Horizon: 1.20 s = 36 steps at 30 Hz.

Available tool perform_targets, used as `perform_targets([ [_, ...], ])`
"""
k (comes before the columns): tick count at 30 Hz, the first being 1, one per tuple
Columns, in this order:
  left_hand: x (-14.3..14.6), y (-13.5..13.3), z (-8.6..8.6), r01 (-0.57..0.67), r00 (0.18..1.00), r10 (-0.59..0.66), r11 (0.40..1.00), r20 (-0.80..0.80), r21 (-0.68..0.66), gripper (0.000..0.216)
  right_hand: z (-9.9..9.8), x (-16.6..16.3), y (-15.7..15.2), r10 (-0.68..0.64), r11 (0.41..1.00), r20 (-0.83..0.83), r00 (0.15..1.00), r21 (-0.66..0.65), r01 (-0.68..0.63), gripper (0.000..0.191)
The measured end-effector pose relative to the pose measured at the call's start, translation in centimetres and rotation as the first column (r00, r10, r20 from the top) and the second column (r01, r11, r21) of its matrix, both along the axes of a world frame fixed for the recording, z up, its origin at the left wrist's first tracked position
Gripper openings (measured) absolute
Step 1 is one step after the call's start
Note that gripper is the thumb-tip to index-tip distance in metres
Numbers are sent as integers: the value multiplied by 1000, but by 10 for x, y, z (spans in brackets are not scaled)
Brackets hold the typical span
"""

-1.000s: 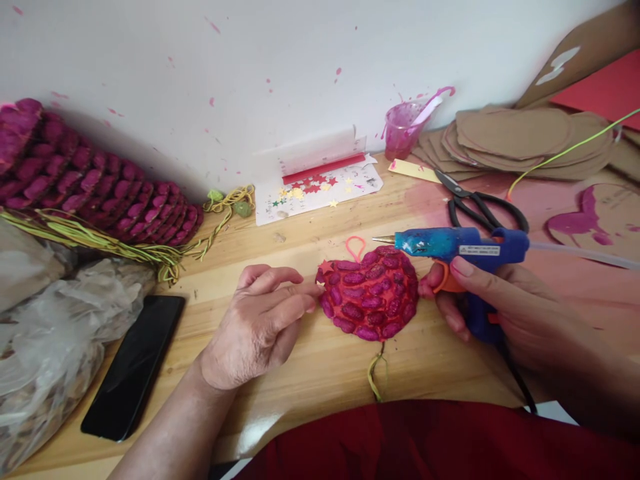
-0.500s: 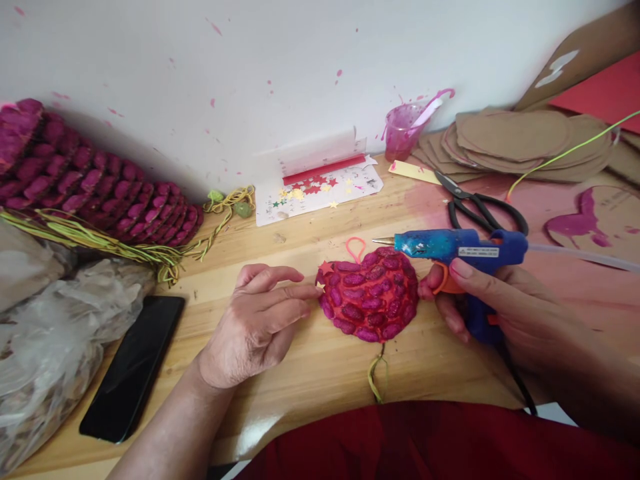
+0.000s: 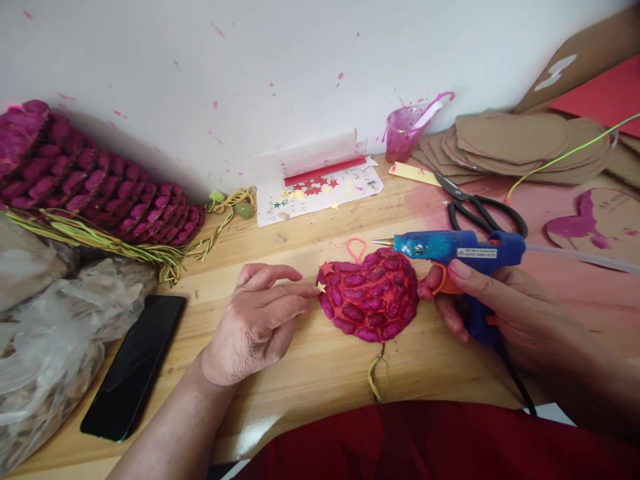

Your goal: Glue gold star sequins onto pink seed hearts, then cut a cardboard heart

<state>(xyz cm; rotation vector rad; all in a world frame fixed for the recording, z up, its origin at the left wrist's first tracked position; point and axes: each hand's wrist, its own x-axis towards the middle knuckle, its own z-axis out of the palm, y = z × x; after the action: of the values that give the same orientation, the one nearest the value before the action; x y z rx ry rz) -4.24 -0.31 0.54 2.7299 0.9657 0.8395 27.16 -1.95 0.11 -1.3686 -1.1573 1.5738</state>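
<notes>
A red heart-shaped ornament (image 3: 373, 297) covered in magenta cocoon-like pieces lies on the wooden table (image 3: 310, 363), with a pink loop at its top and a green cord at its bottom. My left hand (image 3: 257, 320) rests beside its left edge, fingertips pinched at a small gold star (image 3: 321, 287) on the ornament. A red star sits just above that. My right hand (image 3: 493, 307) grips a blue hot glue gun (image 3: 453, 245), its nozzle pointing left above the ornament.
Black scissors (image 3: 480, 210) lie behind the glue gun. A sheet with star stickers (image 3: 320, 190), a pink cup (image 3: 403, 130), stacked cardboard shapes (image 3: 520, 140), a row of finished magenta ornaments (image 3: 95, 187), a black phone (image 3: 133, 367) and plastic bags (image 3: 45, 333) surround the work spot.
My left fingertips have drawn back slightly, and a small gold star now shows at the ornament's left edge. The glue gun has barely moved.
</notes>
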Motion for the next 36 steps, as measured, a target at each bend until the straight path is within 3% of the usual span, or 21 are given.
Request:
perform_targets([
  [22,1,-1,-4,-7,1000,7,1000,17,-16,20,3,-4,0,-19,999,-24,1000,-27,18,39],
  [26,0,0,-6,-13,997,15,1000,81,-24,23,4,-5,0,-36,999,-56,998,-32,35,40],
  [33,-3,4,-12,-194,930,218,975,296,-107,27,0,0,-2,-78,994,-135,988,-90,66,40],
  [36,-3,5,-17,-322,893,350,936,282,-143,22,2,0,1,-70,993,-239,968,-112,44,38],
])
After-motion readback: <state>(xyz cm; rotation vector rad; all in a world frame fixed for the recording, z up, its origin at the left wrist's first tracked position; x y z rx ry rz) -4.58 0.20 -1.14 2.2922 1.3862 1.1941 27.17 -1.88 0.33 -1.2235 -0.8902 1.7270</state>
